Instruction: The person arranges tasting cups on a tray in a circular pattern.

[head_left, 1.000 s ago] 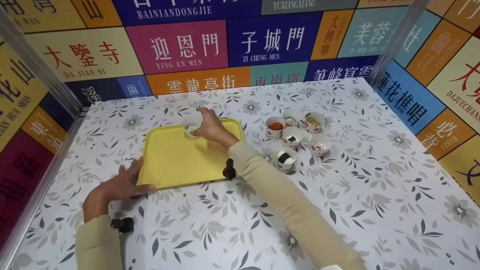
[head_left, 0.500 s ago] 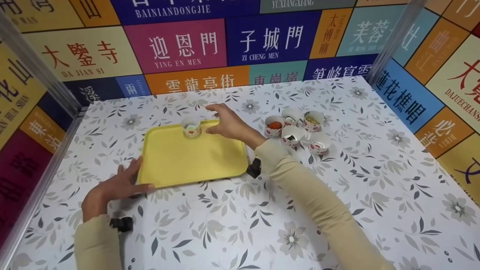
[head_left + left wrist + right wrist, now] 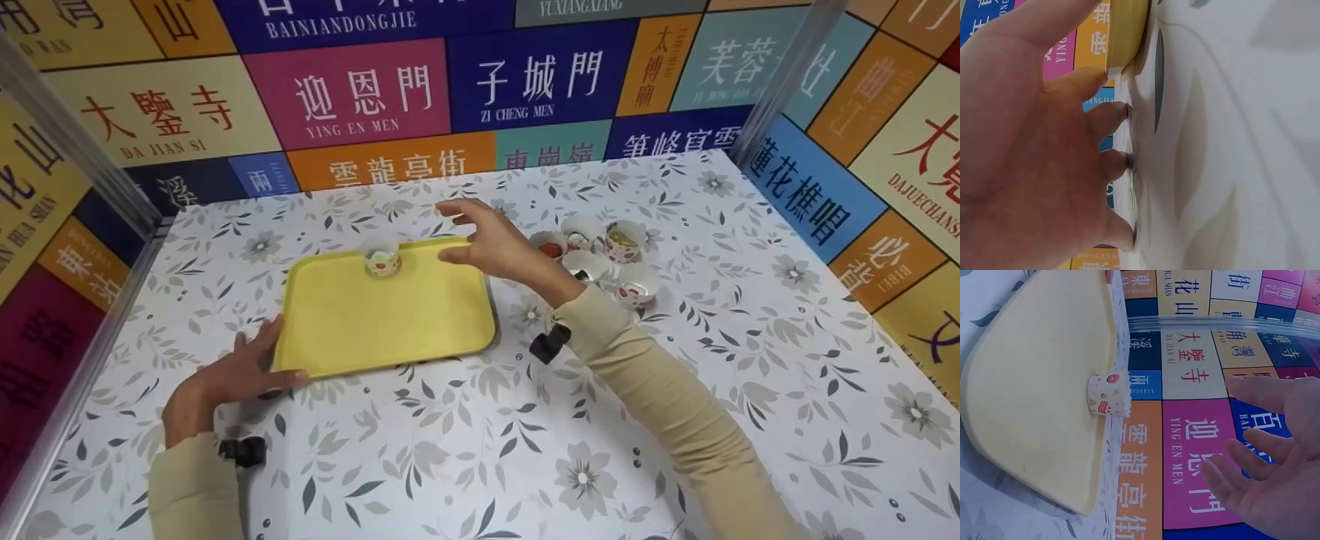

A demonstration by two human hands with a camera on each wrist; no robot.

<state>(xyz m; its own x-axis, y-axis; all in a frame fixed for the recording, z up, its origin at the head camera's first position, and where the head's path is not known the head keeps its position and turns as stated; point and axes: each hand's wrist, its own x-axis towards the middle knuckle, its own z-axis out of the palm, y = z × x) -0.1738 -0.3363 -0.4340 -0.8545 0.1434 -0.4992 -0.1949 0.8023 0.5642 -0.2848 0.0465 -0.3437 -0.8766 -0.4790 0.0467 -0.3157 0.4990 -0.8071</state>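
Yellow tray (image 3: 375,322) lies on worktop (image 3: 405,442), paper cup (image 3: 383,264) standing near its far rim. Left hand (image 3: 236,371) touches left edge, fingers extended, perhaps for steadying. Right hand (image 3: 496,244) holds nothing, fingers parted, beside grouped cups (image 3: 589,264).

Left hand (image 3: 1027,146) fills the left side of the view, palm toward the camera, fingers spread. Thumb extends along the top toward the yellow tray (image 3: 1127,31), of which only one edge and corner show. Index fingertip lies at that corner; contact probable, though the overlap makes it hard to confirm. Remaining three fingertips reach the table (image 3: 1264,169), whose white cover carries a grey leaf print. Behind: wall panels (image 3: 1093,42) in orange, pink and blue, lettered.
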